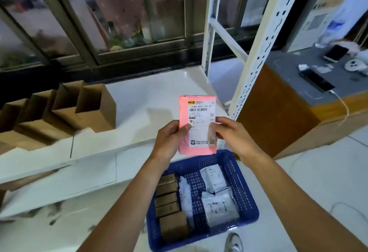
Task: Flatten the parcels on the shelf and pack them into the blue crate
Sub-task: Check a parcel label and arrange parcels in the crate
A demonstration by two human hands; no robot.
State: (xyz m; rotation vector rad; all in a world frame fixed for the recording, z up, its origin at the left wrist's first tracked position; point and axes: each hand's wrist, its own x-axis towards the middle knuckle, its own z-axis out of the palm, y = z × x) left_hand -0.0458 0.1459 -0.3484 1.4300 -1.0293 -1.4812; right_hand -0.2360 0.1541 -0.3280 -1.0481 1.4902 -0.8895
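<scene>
Pink flat plastic mailer parcel with a white printed shipping label (199, 116), held upright in the air between both hands. The left hand (169, 138) pinches the left edge, thumb on the label face and fingers curled behind. The right hand (229, 132) pinches the right edge likewise, thumb in front. Both grips sit at mid-height, so the upper half of the parcel stands free above the fingers and its lower edge hangs free below them. Below the fingers lies the blue perforated plastic crate (242, 180). It holds a row of small brown cardboard boxes (169, 196) on the left-hand side and white-grey soft mailers (219, 206) on the right-hand side, with a narrow bare lane between. Beyond the fingertips runs the white shelf (139, 96); open brown cardboard cartons (95, 106) stand well to the left of the left fingers. Probable hazards: the smooth film may slip from two thumb pinches and drop edge-first, landing tilted on the packed items rather than flat. Squeezing it in the air, without the shelf beneath, may leave a bulge of trapped air or crease the barcode. A release from this height may carry it over the rim.
</scene>
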